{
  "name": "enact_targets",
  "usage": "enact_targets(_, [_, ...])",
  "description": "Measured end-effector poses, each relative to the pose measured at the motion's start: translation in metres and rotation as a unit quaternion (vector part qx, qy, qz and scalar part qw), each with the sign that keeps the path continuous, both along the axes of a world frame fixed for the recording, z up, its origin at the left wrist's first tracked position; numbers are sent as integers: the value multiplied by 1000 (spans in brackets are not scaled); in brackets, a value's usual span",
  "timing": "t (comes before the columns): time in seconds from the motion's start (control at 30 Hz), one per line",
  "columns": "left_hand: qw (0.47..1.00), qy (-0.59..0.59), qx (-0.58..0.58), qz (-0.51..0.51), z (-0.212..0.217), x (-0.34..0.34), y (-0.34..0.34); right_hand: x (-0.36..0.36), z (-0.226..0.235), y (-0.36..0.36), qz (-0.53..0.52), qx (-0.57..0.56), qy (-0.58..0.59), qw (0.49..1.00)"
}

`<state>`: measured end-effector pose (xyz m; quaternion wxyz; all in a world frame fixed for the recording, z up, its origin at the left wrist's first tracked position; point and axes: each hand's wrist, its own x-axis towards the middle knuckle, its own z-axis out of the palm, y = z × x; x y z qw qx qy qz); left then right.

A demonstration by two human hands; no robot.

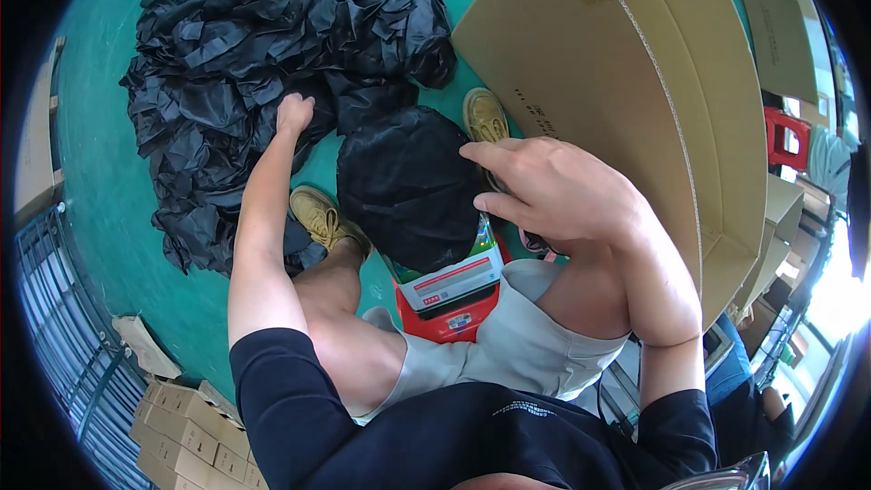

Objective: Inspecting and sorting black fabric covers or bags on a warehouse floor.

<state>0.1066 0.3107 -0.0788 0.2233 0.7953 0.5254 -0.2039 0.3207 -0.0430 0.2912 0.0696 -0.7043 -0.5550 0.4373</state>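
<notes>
A large heap of crumpled black fabric pieces (263,36) lies on the green floor ahead and to the left. My left hand (296,112) reaches to its near edge and is closed on black fabric there; its fingertips are partly hidden. Between my knees, a rounded black fabric piece (408,186) lies spread over a printed white and green box (454,283). At the right edge of that piece is my right hand (558,186), its index finger and thumb apart, close to or touching the cloth. Nothing shows between these fingers.
Beneath the printed box is a red plastic stool (440,327). A big open cardboard carton (608,82) stands close on my right. My shoes (318,218) flank the cloth. Small cartons (195,431) and a metal rack (63,327) are at left; a red stool (786,138) is far right.
</notes>
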Motion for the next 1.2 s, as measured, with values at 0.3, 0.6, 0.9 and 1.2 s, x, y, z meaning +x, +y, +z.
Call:
enact_targets(0.3, [831,-540,5,133,154,48,-2,-2,-35,5,-16,53,-52,997])
enact_targets(0.6, [611,-697,-249,279,371,41,-161,-38,-36,25,-130,342,-51,929])
enact_targets(0.9, [513,-717,-373,291,390,13,-215,-80,-34,68,-244,519,21,819])
enact_targets(1.2, [635,-709,-112,285,370,4,-180,-80,-21,109,-422,369,394,729])
